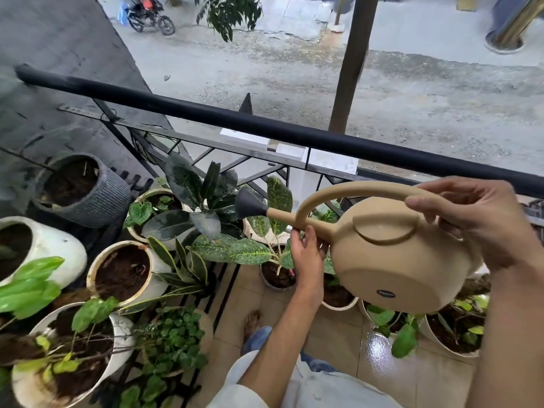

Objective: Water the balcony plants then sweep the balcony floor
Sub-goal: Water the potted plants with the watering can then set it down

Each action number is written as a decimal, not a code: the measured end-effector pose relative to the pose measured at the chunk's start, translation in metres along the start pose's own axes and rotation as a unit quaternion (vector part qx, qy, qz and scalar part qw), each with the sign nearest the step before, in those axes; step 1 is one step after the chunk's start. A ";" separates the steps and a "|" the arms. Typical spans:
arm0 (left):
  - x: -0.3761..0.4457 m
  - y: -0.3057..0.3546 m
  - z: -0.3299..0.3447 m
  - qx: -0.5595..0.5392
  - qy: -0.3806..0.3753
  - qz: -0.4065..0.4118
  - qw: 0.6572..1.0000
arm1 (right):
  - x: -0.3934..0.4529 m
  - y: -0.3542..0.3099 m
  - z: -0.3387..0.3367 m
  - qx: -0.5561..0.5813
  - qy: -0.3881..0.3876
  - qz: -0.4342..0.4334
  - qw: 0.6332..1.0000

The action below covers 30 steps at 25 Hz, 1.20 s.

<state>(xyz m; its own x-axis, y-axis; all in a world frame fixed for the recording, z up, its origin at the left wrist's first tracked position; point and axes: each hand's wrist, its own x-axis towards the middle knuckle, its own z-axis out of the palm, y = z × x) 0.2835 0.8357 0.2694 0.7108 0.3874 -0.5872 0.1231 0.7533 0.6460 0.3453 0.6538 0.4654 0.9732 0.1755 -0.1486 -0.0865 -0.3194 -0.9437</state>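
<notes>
A beige watering can (391,254) with a grey rose (250,208) is tilted on its side, spout pointing left over the potted plants. My right hand (474,219) grips its arched handle near the body. My left hand (307,254) holds the spout from below, where it joins the body. Under the rose stand a rubber plant (188,207) and a yellow-veined leafy plant (265,245) in a small pot. No water shows at the rose. A white pot of bare soil (123,272) sits to the left.
Several more pots crowd the left side on a black slatted rack (217,293), and others stand at the right (453,328). A black railing (265,125) crosses ahead, with the street below. The tan floor tiles (379,348) are wet near my bare foot (253,322).
</notes>
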 end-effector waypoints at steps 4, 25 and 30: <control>0.003 0.001 0.001 -0.009 0.000 0.012 1.000 | 0.010 -0.003 0.002 -0.001 -0.013 -0.012 1.000; -0.017 0.000 0.000 0.090 -0.125 -0.088 0.984 | -0.054 -0.005 0.002 -0.001 0.144 0.029 0.989; -0.020 0.017 -0.020 0.122 -0.137 -0.109 0.977 | -0.075 -0.004 0.024 0.012 0.183 0.054 0.982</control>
<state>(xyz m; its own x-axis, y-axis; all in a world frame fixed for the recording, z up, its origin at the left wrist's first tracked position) 0.2579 0.8513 0.2827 0.8037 0.0510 -0.5929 0.4297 0.6395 0.6375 0.2680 0.6640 0.4736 0.9690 -0.2060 -0.1364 -0.1945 -0.2953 -0.9354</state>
